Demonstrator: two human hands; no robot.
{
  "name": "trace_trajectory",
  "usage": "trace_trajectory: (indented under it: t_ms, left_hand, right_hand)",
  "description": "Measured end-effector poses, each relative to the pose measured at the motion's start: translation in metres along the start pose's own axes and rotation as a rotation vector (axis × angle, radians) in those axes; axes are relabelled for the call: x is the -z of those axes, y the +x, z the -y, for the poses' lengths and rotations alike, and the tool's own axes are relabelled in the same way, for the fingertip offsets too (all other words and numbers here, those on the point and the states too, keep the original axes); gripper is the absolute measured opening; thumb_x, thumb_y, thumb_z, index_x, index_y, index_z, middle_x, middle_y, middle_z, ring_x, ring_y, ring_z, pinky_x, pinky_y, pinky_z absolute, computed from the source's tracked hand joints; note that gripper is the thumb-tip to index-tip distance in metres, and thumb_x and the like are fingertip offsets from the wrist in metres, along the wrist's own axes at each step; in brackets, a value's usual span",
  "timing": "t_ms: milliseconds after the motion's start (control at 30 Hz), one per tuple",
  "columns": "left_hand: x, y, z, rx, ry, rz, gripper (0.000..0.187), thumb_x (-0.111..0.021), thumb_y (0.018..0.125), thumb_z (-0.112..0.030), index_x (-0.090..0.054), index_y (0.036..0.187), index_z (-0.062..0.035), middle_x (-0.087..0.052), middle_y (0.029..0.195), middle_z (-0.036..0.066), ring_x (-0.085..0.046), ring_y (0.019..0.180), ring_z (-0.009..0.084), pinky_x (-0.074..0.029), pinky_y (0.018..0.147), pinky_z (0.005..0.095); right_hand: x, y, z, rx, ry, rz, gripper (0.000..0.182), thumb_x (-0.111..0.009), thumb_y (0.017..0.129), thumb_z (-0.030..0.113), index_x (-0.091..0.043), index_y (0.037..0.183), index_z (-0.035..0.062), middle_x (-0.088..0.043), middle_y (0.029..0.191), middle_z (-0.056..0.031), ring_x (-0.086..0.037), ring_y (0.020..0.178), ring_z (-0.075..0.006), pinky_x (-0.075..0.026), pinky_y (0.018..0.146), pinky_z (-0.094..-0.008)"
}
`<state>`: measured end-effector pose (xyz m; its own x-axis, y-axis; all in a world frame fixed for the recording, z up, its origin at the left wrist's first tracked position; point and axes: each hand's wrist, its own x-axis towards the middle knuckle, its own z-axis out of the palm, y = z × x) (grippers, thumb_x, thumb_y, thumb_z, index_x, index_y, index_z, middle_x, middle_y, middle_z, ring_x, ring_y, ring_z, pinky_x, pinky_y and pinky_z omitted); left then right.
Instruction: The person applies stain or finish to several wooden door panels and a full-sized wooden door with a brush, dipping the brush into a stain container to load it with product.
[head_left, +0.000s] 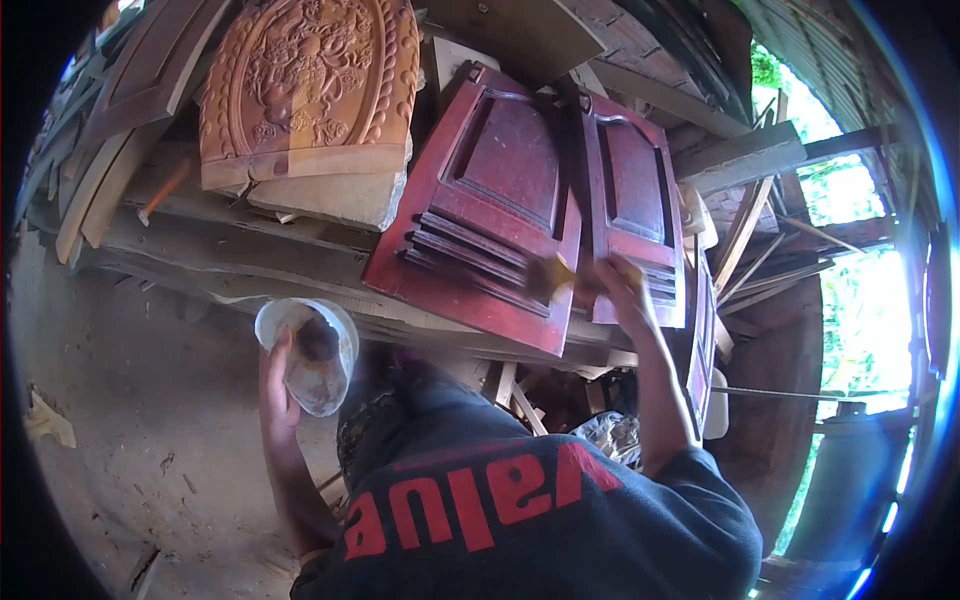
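A white plastic container (pixel 335 385) with dark liquid inside is held by my left hand (pixel 280 385), its thumb over the rim. My right hand (pixel 622 285) grips a brush (pixel 553 277), blurred by motion, whose yellowish end is over the lower right part of a reddish-brown panelled door (pixel 505 170). Whether the bristles touch the wood cannot be made out. Just behind my right hand stands a second reddish-brown door (pixel 630 180), leaning beside the first.
A carved wooden panel (pixel 310 80) rests on a pale slab (pixel 335 198) at the upper left. Long planks (pixel 200 245) run beneath the doors. Timber beams (pixel 745 160) and thin sticks lie at the right. The dusty floor (pixel 150 400) holds wood scraps.
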<state>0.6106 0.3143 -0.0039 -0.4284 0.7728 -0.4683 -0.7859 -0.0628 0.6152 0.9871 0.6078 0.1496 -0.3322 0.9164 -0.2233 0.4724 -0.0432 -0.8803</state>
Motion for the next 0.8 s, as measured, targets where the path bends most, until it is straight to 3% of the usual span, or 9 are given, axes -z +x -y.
trace_trajectory:
  t_ms: [100, 167, 267, 333, 367, 400, 567, 667, 800]
  left_hand:
    - [-0.025, -0.005, -0.003, -0.005, 0.053, -0.001, 0.051, -0.059, 0.095, -0.028, -0.043, 0.136, -0.0024, -0.054, 0.128, 0.011, -0.054, 0.118, 0.0205, -0.044, 0.097, 0.0353]
    - [-0.042, -0.012, -0.005, -0.012, 0.111, -0.007, 0.051, -0.059, 0.095, -0.027, -0.043, 0.136, -0.0019, -0.054, 0.128, 0.012, -0.054, 0.117, 0.0207, -0.044, 0.098, 0.0352]
    - [-0.038, -0.015, 0.008, -0.036, 0.110, -0.020, 0.048, -0.054, 0.097, -0.030, -0.044, 0.134, -0.0003, -0.056, 0.126, 0.013, -0.059, 0.113, 0.0245, -0.050, 0.095, 0.0403]
    - [-0.024, -0.013, 0.022, -0.022, 0.036, -0.036, 0.048, -0.054, 0.097, -0.029, -0.045, 0.133, 0.0002, -0.057, 0.126, 0.014, -0.059, 0.113, 0.0249, -0.051, 0.094, 0.0409]
    - [-0.027, -0.014, 0.023, -0.043, 0.060, -0.023, 0.046, -0.054, 0.096, -0.028, -0.045, 0.133, -0.0010, -0.057, 0.125, 0.014, -0.059, 0.113, 0.0246, -0.051, 0.093, 0.0405]
    - [-0.026, -0.013, 0.026, -0.051, 0.067, -0.034, 0.045, -0.055, 0.096, -0.027, -0.046, 0.133, -0.0018, -0.058, 0.125, 0.013, -0.059, 0.113, 0.0241, -0.051, 0.094, 0.0398]
    - [-0.036, -0.004, 0.032, -0.095, 0.066, -0.046, 0.046, -0.058, 0.094, -0.021, -0.044, 0.134, -0.0027, -0.055, 0.125, 0.010, -0.052, 0.118, 0.0185, -0.040, 0.100, 0.0341]
    - [-0.059, 0.007, 0.030, -0.095, 0.216, -0.026, 0.043, -0.059, 0.093, -0.021, -0.047, 0.130, -0.0038, -0.057, 0.123, 0.009, -0.054, 0.113, 0.0160, -0.041, 0.098, 0.0326]
    - [-0.079, 0.022, 0.033, -0.078, 0.272, 0.028, 0.053, -0.063, 0.091, -0.028, -0.045, 0.133, -0.0023, -0.057, 0.123, 0.011, -0.053, 0.115, 0.0195, -0.041, 0.099, 0.0344]
  right_hand:
    - [-0.083, 0.057, 0.032, 0.169, 0.100, 0.174, 0.034, -0.060, 0.096, 0.028, -0.062, 0.109, -0.0022, -0.068, 0.095, -0.0107, -0.067, 0.082, -0.0135, -0.055, 0.074, -0.0250]
    - [-0.118, 0.100, 0.010, 0.121, 0.436, 0.264, 0.031, -0.060, 0.096, 0.022, -0.059, 0.112, -0.0038, -0.066, 0.104, -0.0132, -0.068, 0.086, -0.0178, -0.057, 0.078, -0.0272]
    - [-0.089, 0.106, -0.017, -0.041, 0.670, 0.188, 0.030, -0.059, 0.096, 0.019, -0.057, 0.112, -0.0057, -0.066, 0.108, -0.0173, -0.069, 0.089, -0.0248, -0.058, 0.079, -0.0314]
    - [-0.027, 0.093, -0.055, -0.135, 0.586, 0.153, 0.029, -0.053, 0.099, 0.021, -0.055, 0.113, -0.0048, -0.067, 0.103, -0.0208, -0.070, 0.087, -0.0269, -0.058, 0.075, -0.0329]
    - [0.020, 0.093, -0.099, -0.126, 0.774, 0.414, 0.028, -0.052, 0.098, 0.022, -0.055, 0.112, -0.0020, -0.068, 0.102, -0.0196, -0.070, 0.084, -0.0261, -0.057, 0.069, -0.0335]
    - [0.034, 0.051, -0.071, -0.234, 0.556, 0.114, 0.026, -0.054, 0.097, 0.023, -0.056, 0.110, 0.0009, -0.068, 0.100, -0.0179, -0.069, 0.081, -0.0264, -0.056, 0.062, -0.0332]
    - [0.172, -0.006, -0.146, -0.383, 0.154, 0.031, 0.027, -0.059, 0.092, 0.029, -0.058, 0.107, 0.0063, -0.066, 0.087, -0.0105, -0.068, 0.067, -0.0224, -0.052, 0.044, -0.0319]
    - [0.128, 0.005, -0.101, -0.153, 0.019, -0.114, 0.024, -0.062, 0.090, 0.023, -0.063, 0.094, 0.0004, -0.064, 0.079, -0.0092, -0.066, 0.063, -0.0186, -0.053, 0.044, -0.0276]
    - [0.026, 0.050, -0.017, 0.242, -0.169, -0.010, 0.013, -0.060, 0.092, 0.009, -0.065, 0.091, -0.0017, -0.062, 0.076, -0.0053, -0.061, 0.064, -0.0133, -0.047, 0.061, -0.0254]
